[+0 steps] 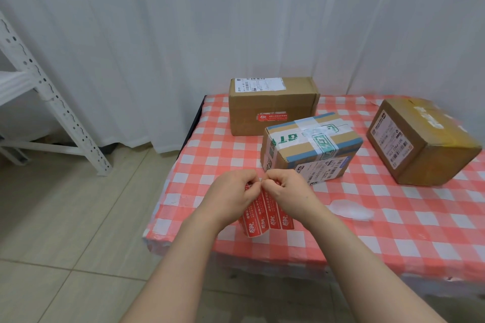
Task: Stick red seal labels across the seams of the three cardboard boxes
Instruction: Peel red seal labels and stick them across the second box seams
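Observation:
Three cardboard boxes stand on a red-and-white checked table (393, 230). The far box (270, 104) bears a red seal label (271, 117) on its front face. The middle box (312, 149) is wrapped in white and green tape. The right box (422, 139) has yellowish tape on top. Above the table's near left corner, my left hand (231, 195) and my right hand (286, 191) both pinch the top edge of a sheet of red seal labels (267, 217), fingertips nearly touching. The sheet hangs down between my wrists.
A crumpled piece of clear backing film (351, 209) lies on the table right of my hands. A white metal shelf frame (52, 102) stands at the left on the tiled floor. White curtains hang behind the table.

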